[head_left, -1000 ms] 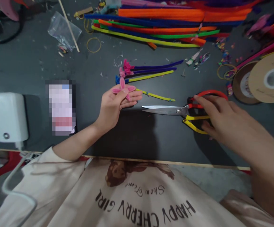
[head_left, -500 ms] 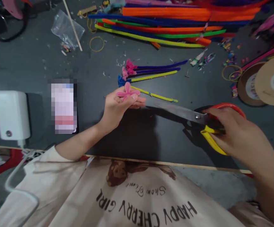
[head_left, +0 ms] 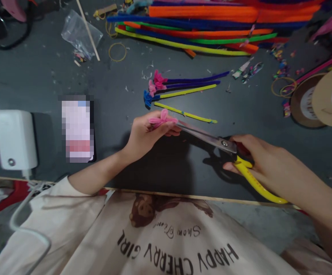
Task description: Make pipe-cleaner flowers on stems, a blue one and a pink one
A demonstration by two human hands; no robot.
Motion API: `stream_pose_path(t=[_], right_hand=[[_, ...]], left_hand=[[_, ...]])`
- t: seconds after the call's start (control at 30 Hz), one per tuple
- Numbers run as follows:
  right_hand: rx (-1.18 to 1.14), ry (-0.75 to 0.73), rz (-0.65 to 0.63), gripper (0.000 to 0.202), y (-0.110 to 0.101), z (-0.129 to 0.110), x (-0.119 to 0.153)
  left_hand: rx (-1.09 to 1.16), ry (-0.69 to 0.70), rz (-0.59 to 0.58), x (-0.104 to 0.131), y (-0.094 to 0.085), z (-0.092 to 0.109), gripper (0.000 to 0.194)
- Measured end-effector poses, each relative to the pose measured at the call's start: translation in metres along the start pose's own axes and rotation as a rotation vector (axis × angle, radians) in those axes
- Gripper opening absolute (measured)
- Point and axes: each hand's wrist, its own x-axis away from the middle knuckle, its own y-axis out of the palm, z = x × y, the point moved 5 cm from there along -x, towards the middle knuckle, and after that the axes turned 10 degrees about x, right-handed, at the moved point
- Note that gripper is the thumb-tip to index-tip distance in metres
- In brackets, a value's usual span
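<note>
My left hand (head_left: 151, 131) pinches a pink pipe-cleaner flower (head_left: 163, 117) by one petal, its other loops standing above the thumb. In my right hand (head_left: 260, 156) is a pair of scissors (head_left: 208, 139) with yellow and red handles. The blades point left and stand slightly apart, their tips at the flower's right edge; whether they touch it I cannot tell. Just beyond my left hand lie a yellow pipe-cleaner stem (head_left: 186, 113), a blue flower (head_left: 147, 99) on a yellow stem, and pink flowers (head_left: 159, 79) near dark purple stems (head_left: 197, 80).
Bundled pipe cleaners (head_left: 206, 15) lie along the far side. Ribbon spools (head_left: 326, 107) sit at the right. A phone (head_left: 77, 130) and a white power bank (head_left: 15, 139) with a cable are at left. A plastic bag (head_left: 80, 32), a wooden stick (head_left: 88, 32) and scraps lie farther back.
My left hand has shifted slightly right and nearer to me, tilting the flower. My right hand has moved the scissors left, bringing the blades to the flower and turning the handles.
</note>
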Motion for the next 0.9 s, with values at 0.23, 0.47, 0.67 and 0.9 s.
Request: stream_pose_path(t=[0.23,0.47,0.67,0.9], right_hand=[[-0.112,0.040,-0.045,0.061,0.002,0.004,-0.002],[-0.173,0.037,-0.070,0.060,0.007,0.008,0.000],[-0.215,0.014,-0.052,0.053,0.005,0.010,-0.003],[-0.208,-0.002,-0.035,0.051,0.005,0.009,-0.003]], left_hand=[[0.018,-0.060,0.000,0.001,0.001,-0.003,0.024],[0.042,-0.081,-0.005,0.001,0.002,-0.003,0.025],[0.102,-0.098,-0.028,0.000,0.004,-0.001,0.024],[0.078,-0.125,-0.026,0.001,0.004,-0.002,0.026]])
